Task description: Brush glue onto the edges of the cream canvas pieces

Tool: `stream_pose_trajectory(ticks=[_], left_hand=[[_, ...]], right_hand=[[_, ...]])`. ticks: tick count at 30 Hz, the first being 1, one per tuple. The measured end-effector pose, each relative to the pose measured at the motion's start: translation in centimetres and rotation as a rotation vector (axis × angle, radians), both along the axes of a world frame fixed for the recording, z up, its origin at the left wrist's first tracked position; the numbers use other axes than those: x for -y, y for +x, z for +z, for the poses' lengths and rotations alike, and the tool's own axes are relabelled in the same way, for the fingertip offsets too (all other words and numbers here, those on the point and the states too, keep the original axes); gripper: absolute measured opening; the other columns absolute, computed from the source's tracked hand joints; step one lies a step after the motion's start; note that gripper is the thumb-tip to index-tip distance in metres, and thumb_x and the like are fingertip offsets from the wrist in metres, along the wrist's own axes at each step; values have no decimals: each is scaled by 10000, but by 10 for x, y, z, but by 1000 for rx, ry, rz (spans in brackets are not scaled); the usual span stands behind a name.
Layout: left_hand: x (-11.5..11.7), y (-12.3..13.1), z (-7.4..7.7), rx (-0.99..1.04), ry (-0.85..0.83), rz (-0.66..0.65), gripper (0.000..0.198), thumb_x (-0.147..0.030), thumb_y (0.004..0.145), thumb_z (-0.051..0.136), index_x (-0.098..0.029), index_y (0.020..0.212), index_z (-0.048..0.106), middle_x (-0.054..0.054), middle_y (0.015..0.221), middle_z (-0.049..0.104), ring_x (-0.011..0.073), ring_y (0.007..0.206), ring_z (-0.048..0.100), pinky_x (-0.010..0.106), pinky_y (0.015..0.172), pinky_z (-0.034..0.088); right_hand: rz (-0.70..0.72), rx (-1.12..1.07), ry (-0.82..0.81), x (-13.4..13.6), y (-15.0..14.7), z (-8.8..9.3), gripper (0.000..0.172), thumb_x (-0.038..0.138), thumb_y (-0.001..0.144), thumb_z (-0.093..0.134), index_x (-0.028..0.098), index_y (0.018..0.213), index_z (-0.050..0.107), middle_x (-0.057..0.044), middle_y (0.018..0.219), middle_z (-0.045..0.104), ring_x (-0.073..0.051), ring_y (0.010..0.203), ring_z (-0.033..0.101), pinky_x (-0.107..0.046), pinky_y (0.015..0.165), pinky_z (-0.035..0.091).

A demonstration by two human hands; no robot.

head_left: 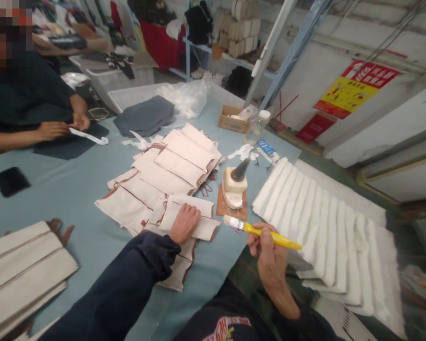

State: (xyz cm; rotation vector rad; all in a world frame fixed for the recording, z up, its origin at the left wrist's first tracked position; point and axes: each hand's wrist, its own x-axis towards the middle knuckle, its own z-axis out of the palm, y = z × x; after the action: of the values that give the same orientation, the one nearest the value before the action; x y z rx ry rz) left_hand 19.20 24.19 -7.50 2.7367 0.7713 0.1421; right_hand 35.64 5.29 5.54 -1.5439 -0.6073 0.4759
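I see my left hand (184, 222), grip open flat, pinning the cream pouch (204, 208) steady, my right hand (270, 258), grip closed on the yellow brush (270, 237), poised beside.

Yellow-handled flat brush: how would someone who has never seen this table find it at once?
Start at the pale blue table, at its near right edge beside the row of white padded strips. There the person's right hand grips the yellow-handled flat brush, bristles pointing left toward the cream bottle with a dark cone tip. It is the only bright yellow thing there.
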Motion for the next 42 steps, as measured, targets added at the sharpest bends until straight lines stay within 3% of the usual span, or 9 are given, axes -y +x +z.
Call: stream_pose_trajectory(ticks=[5,8,13,18,24,33,36,39,42], left_hand=[[63,-78,7,-109,-56,-25,135,-184,984,634,-167,1102,696,81,1175,721,245,1035,686,459,913,580],[102,-134,2,-130,-104,-12,258,-40,890,529,-189,997,710,129,1171,762,280,964,688,438,826,588],[124,-182,-12,-69,-144,72,436,-74,820,538,-206,1210,681,141,1251,769,299,1136,709,423,943,600],[113,-146,-20,-4,-137,152,370,-245,1014,489,-209,1365,599,152,1240,752,287,1121,715,447,973,595],[123,-72,-41,-23,-118,-4,329,-280,959,694,-161,1264,669,144,1377,666,327,1290,614,551,1086,519],[103,-73,-44,-52,-150,-34,314,-364,999,678,-177,1251,670,92,1262,699,243,1073,702,469,920,608],[94,-79,-35,1,-146,113,323,-349,989,675,-185,1266,661,121,1381,660,300,1269,627,519,1047,543],[82,-94,-27,41,-99,436,463,-390,1000,614,-141,1388,571,237,1551,513,412,1470,433,614,1140,435],[71,-110,-23,19,-128,727,522,-425,991,633,-115,1403,551,245,1463,567,412,1341,553,635,1063,486]], right_hand=[[-7,-57,18,-5,9,-4,393,591,999,548,211,954,639,40,614,613,-99,428,476,-227,417,384],[12,-76,26,-13,8,-3,390,592,991,554,213,944,636,43,610,602,-100,433,471,-228,418,375],[84,-84,38,-18,-3,0,389,589,994,545,214,936,634,40,600,600,-104,435,449,-236,418,361],[95,-34,33,-10,-10,1,386,582,1010,526,217,945,634,41,614,600,-103,449,449,-241,443,377],[60,-2,27,6,-12,2,399,598,1015,508,223,955,630,38,627,599,-106,460,443,-246,451,366],[41,-70,25,34,-8,-15,399,601,1007,527,212,984,612,46,616,602,-100,448,448,-242,451,375],[55,-51,43,34,-10,-16,421,624,1012,493,216,1013,597,49,616,623,-94,422,444,-235,432,366],[76,-28,56,35,-12,-16,426,632,1021,468,223,1055,583,55,615,635,-92,407,445,-231,425,364],[76,-30,70,37,-11,-16,436,645,1016,472,225,1060,580,58,606,633,-97,411,451,-233,427,368]])
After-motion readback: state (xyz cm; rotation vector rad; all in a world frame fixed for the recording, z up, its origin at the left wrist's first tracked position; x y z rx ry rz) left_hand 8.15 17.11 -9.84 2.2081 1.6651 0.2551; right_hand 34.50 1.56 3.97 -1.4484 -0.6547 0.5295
